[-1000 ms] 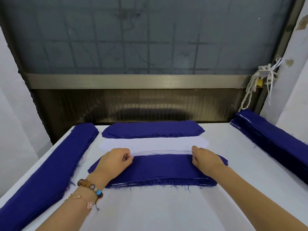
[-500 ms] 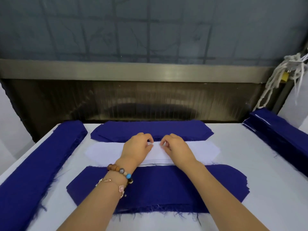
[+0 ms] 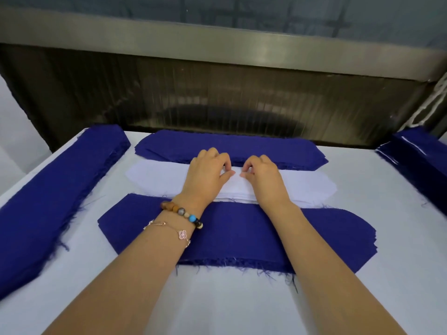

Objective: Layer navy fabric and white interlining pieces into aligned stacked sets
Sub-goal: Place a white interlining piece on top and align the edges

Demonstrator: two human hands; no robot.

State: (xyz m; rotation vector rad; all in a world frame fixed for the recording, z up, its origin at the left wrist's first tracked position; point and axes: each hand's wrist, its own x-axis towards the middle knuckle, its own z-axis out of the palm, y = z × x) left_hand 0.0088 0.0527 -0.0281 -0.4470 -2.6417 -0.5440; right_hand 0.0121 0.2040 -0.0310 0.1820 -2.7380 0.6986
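Four stacks of navy fabric and one of white interlining lie on the white table (image 3: 229, 301). The near navy stack (image 3: 242, 235) is a wide band with angled ends and a frayed, thready near edge. The far navy stack (image 3: 266, 151) has the same shape and lies by the table's far edge. Between these two sits the white interlining stack (image 3: 154, 177), smooth thin sheets cut to the same angled-end outline, with layered edges showing on its near side. A long left navy stack (image 3: 48, 201) of narrow strips runs down the table's left side, loose threads along its inner edge. A long right navy stack (image 3: 418, 155) sits at the far right, partly cut off by the frame.

Both forearms reach over the near navy stack to the middle of the white one. The left grip (image 3: 208, 175), a bare hand, lies palm down with fingers curled, thumb and fingertips pinching at the top white layer. The right grip (image 3: 263, 177) mirrors it, curled and pinching the same layer, with its fingertips just beside the left's and not touching them.

The left wrist carries two bracelets: a beaded bracelet (image 3: 183, 212) of round wooden and coloured beads, and a thin chain bracelet (image 3: 182, 234) with a pink clover charm.

A dull metal rail (image 3: 217, 44) runs behind the table, and white cord (image 3: 433, 102) hangs at the far right.
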